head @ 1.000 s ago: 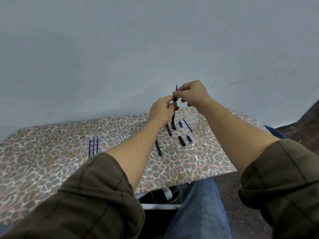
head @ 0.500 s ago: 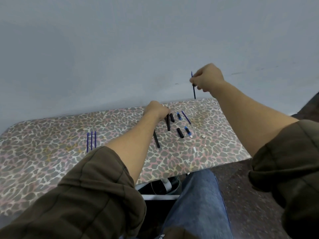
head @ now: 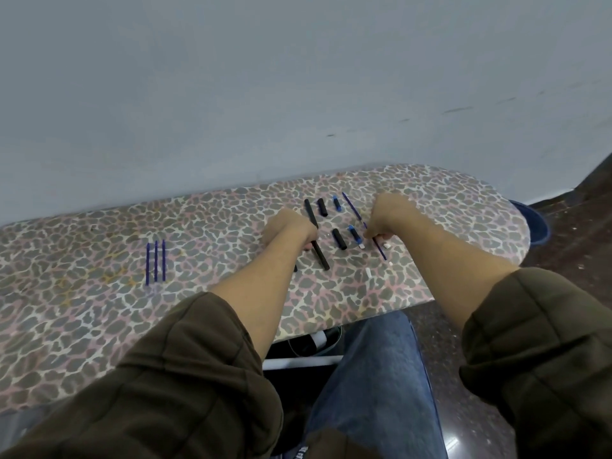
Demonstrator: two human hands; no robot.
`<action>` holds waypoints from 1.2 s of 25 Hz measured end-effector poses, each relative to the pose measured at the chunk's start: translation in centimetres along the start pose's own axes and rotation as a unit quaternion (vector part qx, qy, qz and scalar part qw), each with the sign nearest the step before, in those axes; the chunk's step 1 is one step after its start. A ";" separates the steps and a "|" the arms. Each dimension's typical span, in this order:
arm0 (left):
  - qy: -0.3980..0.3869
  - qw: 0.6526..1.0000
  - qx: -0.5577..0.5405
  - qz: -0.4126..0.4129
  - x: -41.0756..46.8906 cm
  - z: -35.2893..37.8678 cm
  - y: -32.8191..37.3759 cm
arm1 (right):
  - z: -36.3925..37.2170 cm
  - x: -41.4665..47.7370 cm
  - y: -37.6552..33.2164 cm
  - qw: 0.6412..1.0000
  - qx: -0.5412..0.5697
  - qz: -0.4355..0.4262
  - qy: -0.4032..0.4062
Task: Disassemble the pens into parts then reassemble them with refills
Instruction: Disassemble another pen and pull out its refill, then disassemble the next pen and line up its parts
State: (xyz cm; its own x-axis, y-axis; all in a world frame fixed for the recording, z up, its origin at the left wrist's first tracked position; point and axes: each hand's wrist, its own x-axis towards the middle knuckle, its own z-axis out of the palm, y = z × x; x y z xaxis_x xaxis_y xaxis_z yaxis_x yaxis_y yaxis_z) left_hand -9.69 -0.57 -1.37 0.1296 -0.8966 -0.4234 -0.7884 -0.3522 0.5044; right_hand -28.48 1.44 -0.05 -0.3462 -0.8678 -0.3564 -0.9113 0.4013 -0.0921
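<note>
My left hand [head: 291, 228] rests low on the leopard-print board [head: 231, 293], fingers curled round a long black pen barrel [head: 320, 258] that lies on the cover. My right hand [head: 387, 218] is down at the board too and pinches the upper end of a thin blue refill [head: 380, 250], whose tip touches the cover. Between the hands lie two short black caps [head: 339, 239] [head: 322, 207] and two blue end pieces [head: 353, 236] [head: 336, 203]. A second blue refill [head: 352, 207] lies behind my right hand. Three fresh blue refills [head: 155, 265] lie side by side at the left.
Small white bits [head: 368, 272] [head: 386, 246] lie near the board's front right. A short black piece [head: 295, 268] shows beside my left forearm. The grey wall [head: 298, 94] runs right behind the board. My jeans-clad leg [head: 371, 376] and dark floor [head: 463, 332] are below the front edge.
My right hand has come down from the air to the board with the blue refill. My left hand has stayed on the black barrel, now nearer the front.
</note>
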 end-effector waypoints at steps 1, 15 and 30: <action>0.003 1.000 0.009 0.004 0.0 0.2 0.0 | 0.1 0.1 -0.1 1.000 -0.007 -0.001 -0.006; -0.028 0.999 0.005 0.020 -0.3 0.4 0.3 | -0.1 0.1 0.0 0.999 0.030 0.006 -0.040; -0.071 0.997 -0.020 -0.003 -0.7 0.3 0.7 | -0.4 0.0 0.4 0.996 0.064 0.008 -0.061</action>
State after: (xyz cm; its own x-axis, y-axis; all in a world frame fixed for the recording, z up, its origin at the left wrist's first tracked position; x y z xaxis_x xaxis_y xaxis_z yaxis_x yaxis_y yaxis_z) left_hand -10.56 -0.10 -0.95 0.0456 -0.8487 -0.5269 -0.7634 -0.3698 0.5296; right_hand -28.94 1.45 0.32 -0.3232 -0.8220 -0.4688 -0.8677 0.4552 -0.1998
